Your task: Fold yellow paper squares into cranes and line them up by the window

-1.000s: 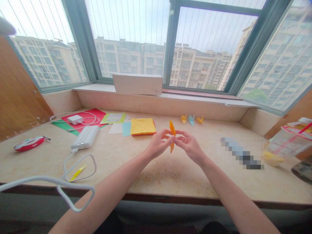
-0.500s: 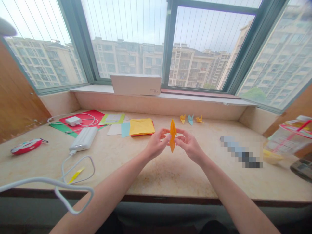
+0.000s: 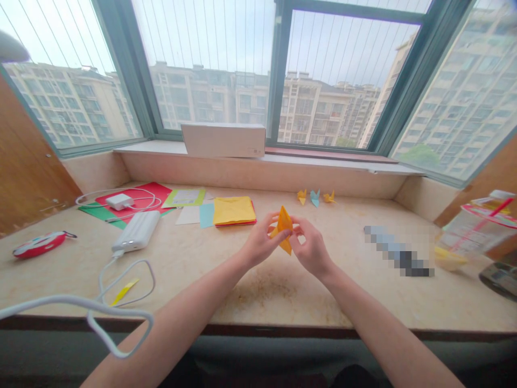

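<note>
A folded piece of orange origami paper (image 3: 285,221) is held up above the tabletop, between both hands. My left hand (image 3: 262,238) is closed on its left side, with the thumb across the front of the fold. On the other side, my right hand (image 3: 312,242) pinches the paper's edge between thumb and fingers. Behind the hands stand small paper cranes: an orange one (image 3: 301,197), a light blue one (image 3: 315,198) and another orange one (image 3: 329,198). Left of my left hand lies a stack of yellow paper (image 3: 233,210) with red sheets under it.
On the left are a white power bank (image 3: 137,231), a looping white cable (image 3: 121,310), a charger (image 3: 119,202) on red and green paper, and a red-and-white pouch (image 3: 42,245). A blurred-out object (image 3: 398,252) and a plastic cup (image 3: 472,229) stand right. A white box (image 3: 224,141) rests on the sill.
The folded orange paper has turned from nearly edge-on to show a wider face. My left thumb has moved over its front, and both hands stay on it.
</note>
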### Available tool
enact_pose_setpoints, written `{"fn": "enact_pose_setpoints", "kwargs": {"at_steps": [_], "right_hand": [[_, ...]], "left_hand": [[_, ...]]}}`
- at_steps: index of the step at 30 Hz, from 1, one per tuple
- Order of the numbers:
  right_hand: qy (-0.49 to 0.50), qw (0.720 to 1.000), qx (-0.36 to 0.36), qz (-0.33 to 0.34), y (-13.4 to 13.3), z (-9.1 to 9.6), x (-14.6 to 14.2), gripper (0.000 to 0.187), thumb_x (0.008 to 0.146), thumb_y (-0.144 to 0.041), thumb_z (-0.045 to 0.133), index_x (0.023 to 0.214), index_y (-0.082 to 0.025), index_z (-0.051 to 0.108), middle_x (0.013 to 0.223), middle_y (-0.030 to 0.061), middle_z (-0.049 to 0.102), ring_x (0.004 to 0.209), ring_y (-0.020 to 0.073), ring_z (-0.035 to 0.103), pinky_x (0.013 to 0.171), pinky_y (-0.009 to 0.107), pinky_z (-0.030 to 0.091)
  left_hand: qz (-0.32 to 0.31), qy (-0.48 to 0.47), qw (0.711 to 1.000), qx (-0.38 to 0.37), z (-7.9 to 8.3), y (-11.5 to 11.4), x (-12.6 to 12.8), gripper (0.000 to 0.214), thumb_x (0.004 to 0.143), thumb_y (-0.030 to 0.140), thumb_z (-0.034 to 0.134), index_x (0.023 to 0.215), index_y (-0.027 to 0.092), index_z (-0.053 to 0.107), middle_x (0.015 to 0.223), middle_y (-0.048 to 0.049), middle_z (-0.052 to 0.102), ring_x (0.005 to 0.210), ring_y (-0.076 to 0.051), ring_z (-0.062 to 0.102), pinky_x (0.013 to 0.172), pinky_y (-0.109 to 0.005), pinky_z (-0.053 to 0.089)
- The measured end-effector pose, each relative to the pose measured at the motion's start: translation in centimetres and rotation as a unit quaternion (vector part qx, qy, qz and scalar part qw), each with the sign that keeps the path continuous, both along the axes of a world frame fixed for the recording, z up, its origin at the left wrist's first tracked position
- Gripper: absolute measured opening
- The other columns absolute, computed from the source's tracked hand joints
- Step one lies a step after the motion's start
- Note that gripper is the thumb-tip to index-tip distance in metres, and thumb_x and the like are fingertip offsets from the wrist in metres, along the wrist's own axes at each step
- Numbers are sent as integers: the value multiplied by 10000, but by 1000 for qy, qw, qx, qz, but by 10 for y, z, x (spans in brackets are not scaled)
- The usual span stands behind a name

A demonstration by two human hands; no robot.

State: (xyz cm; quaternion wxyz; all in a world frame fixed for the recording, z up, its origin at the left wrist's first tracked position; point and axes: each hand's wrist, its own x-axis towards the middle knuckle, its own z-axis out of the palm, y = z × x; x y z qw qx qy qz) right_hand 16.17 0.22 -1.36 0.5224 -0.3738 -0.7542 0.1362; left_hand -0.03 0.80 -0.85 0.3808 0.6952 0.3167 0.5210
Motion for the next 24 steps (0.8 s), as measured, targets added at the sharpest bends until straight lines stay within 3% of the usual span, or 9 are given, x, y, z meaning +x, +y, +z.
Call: {"fn": "enact_pose_setpoints", "kwargs": {"at_steps": [11, 19, 24], "right_hand": [[-75, 996, 25, -42, -4, -4, -7, 384, 880, -216, 548, 1262, -195, 515, 1089, 101, 667, 748, 184, 665, 697, 335, 557], [-73, 993, -40, -86, -4, 0, -3, 225, 940, -272, 499, 1128, -208, 605, 838, 64, 738, 691, 221, 712, 610, 299, 528], [-21, 996, -56, -64, -2, 0, 0, 239, 944, -341, 502, 1121, -221, 609, 870, 68, 754, 679, 219, 725, 576, 283, 534]], "left_hand": [[110, 107, 983, 98, -3, 0, -2, 394, 830, 129, 616, 1211, 223, 583, 1139, -68, 703, 1037, -216, 661, 946, -373, 501], [109, 103, 983, 107, -1, -2, 1, 417, 820, 99, 576, 1216, 227, 594, 1147, -63, 710, 1045, -214, 661, 945, -373, 501], [103, 72, 989, 78, 0, -2, -1, 410, 813, 99, 576, 1189, 244, 650, 1163, -55, 718, 1097, -237, 648, 1003, -424, 475]]}}
